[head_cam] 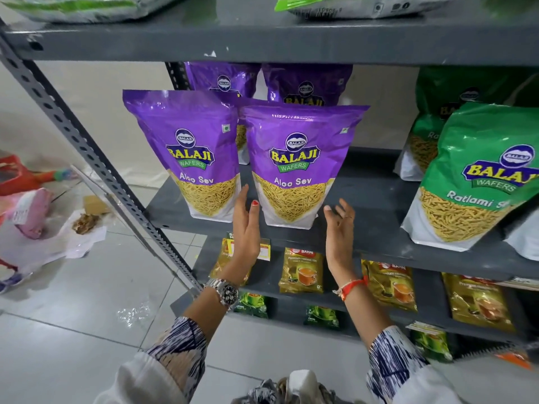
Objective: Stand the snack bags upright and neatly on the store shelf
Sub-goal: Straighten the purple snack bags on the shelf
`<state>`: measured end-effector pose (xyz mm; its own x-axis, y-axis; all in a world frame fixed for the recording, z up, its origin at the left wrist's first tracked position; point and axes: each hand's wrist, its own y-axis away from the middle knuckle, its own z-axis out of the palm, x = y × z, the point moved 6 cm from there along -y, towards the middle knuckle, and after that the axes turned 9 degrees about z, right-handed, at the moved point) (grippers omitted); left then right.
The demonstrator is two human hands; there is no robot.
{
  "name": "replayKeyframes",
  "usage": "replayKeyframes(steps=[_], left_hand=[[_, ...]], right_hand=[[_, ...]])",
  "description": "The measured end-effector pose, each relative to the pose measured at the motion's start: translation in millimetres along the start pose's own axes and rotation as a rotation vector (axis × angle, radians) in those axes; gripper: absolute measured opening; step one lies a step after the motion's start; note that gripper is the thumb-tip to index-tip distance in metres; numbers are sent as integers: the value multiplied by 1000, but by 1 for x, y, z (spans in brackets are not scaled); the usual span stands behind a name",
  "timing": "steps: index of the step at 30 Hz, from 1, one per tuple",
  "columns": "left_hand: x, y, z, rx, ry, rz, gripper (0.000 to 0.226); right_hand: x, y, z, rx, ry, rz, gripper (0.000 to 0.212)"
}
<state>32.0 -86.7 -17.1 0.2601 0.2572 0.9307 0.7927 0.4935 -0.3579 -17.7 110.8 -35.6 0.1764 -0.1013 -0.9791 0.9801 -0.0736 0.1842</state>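
Two purple Aloo Sev bags stand upright at the front of the grey shelf (pixel 376 217): the left bag (pixel 189 158) and the right bag (pixel 297 167). More purple bags (pixel 306 86) stand behind them. My left hand (pixel 246 225) is open, its fingertips close to the lower left edge of the right bag. On the other side of that bag, near its lower right corner, my right hand (pixel 339 231) is open with the palm facing inward. Neither hand grips anything. A green Ratlami Sev bag (pixel 472 182) stands at the right front, with more green bags (pixel 455 91) behind.
A perforated grey upright post (pixel 87 147) bounds the shelf on the left. The shelves below hold tea packets (pixel 302 271). The upper shelf carries green-white bags (pixel 350 5). Bags and paper litter (pixel 32 217) lie on the tiled floor at left.
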Motion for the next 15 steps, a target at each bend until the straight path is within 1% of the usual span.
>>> replayKeyframes(steps=[2, 4, 6, 7, 8, 10, 12, 13, 15], left_hand=[[13, 2, -7, 91, -32, 119, 39], [24, 2, -27, 273, -66, 184, 31], [25, 3, -54, 471, -65, 167, 30], [22, 2, -68, 545, -48, 128, 31], [19, -2, -80, 576, -37, 86, 35], [14, -17, -98, 543, -9, -6, 44], [11, -35, -113, 501, 78, -98, 48], [7, -43, -117, 467, 133, -162, 50], [-2, -53, -117, 352, 194, -291, 56]], right_hand=[[-5, 12, -5, 16, 3, -63, 42], [-6, 28, -1, -23, -5, -113, 33], [-2, 46, 16, -154, 58, -106, 28], [1, 54, 29, -233, 112, -94, 30], [3, 60, 46, -312, 157, -81, 32], [3, 66, 81, -435, 228, -47, 36], [-2, 69, 116, -530, 237, 7, 46], [-6, 69, 132, -559, 233, 26, 52], [-13, 61, 151, -548, 220, 70, 64]])
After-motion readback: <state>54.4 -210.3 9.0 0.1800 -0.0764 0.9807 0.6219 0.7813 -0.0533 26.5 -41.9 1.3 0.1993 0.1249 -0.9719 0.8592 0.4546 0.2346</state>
